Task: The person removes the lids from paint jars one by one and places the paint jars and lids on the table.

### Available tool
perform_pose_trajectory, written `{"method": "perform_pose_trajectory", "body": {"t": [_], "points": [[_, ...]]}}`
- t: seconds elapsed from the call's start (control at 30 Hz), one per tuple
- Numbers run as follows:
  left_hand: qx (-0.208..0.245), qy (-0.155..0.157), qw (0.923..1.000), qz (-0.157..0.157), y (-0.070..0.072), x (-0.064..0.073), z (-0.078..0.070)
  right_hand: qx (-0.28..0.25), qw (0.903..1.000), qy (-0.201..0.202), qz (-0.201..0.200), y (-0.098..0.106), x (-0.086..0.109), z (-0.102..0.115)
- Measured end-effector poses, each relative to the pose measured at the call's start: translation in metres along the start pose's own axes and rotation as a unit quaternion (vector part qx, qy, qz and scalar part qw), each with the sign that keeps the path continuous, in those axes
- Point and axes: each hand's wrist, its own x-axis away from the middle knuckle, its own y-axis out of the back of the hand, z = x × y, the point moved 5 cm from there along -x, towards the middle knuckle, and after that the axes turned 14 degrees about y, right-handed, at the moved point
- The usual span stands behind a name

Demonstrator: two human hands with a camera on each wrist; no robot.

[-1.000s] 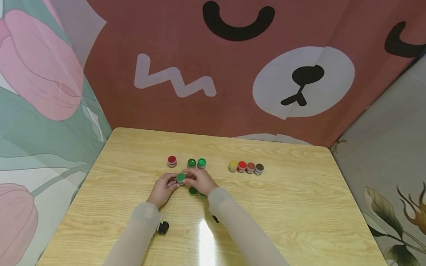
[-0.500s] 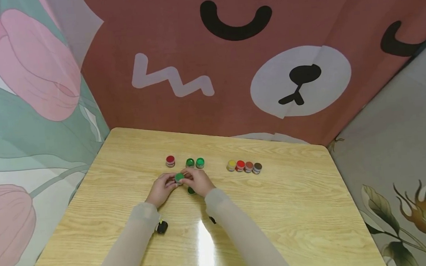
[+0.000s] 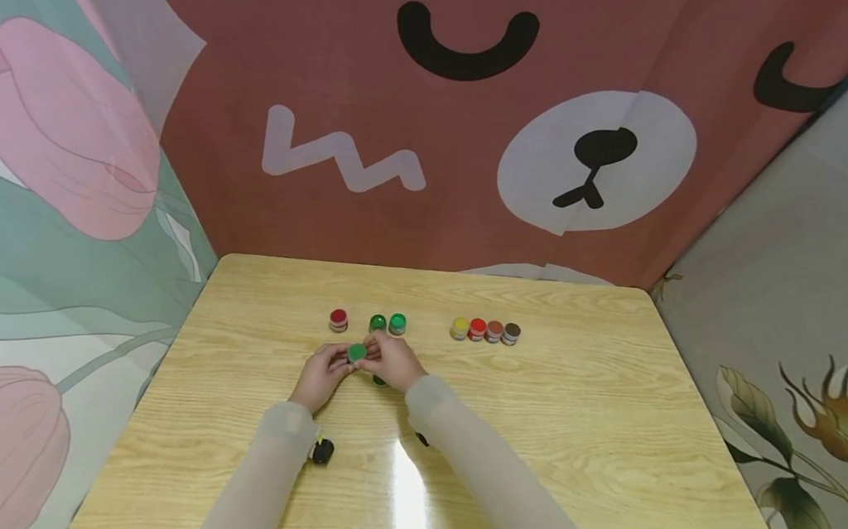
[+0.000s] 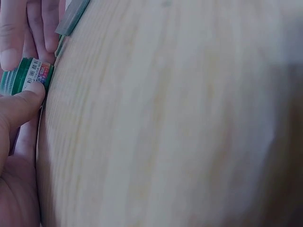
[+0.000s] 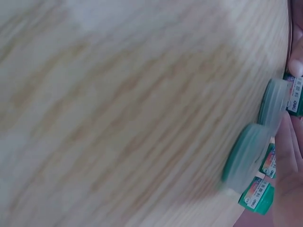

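A small green paint jar (image 3: 357, 353) is held between both hands above the table. My left hand (image 3: 321, 378) grips it from the left, and the thumb presses on its printed label in the left wrist view. From the other side my right hand (image 3: 399, 362) pinches the same jar, fingertips at its top. Just behind the hands stand two more green jars, one darker (image 3: 377, 323) and one lighter (image 3: 397, 324). Beside the right hand, two translucent green-tinged round caps (image 5: 246, 156) lie on the table; in the head view that hand mostly hides them.
To the left at the back stands a dark red jar (image 3: 339, 320). A row of several jars, yellow (image 3: 460, 328) to brown (image 3: 511, 334), stands right of the hands. The wooden table (image 3: 593, 417) meets a printed cloth (image 3: 332, 230) at its back edge.
Both hands stay on the green jar, with only a slight shift of the right fingers. The right hand now covers more of the green pieces beneath it. The head view has shifted slightly.
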Motion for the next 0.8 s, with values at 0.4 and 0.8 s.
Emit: {"method": "perform_pose_trajectory", "body": {"t": [0.4,0.8], "points": [[-0.003,0.010,0.9999,0.001,0.0003,0.0003,-0.0027,0.024,0.9987,0.028,0.036,0.0054,0.0005,0.0039],[-0.005,0.004,1.0000,-0.006,-0.0001,-0.0007,0.0007,0.030,0.9990,0.018,0.025,0.0052,0.0015,0.0024]]}}
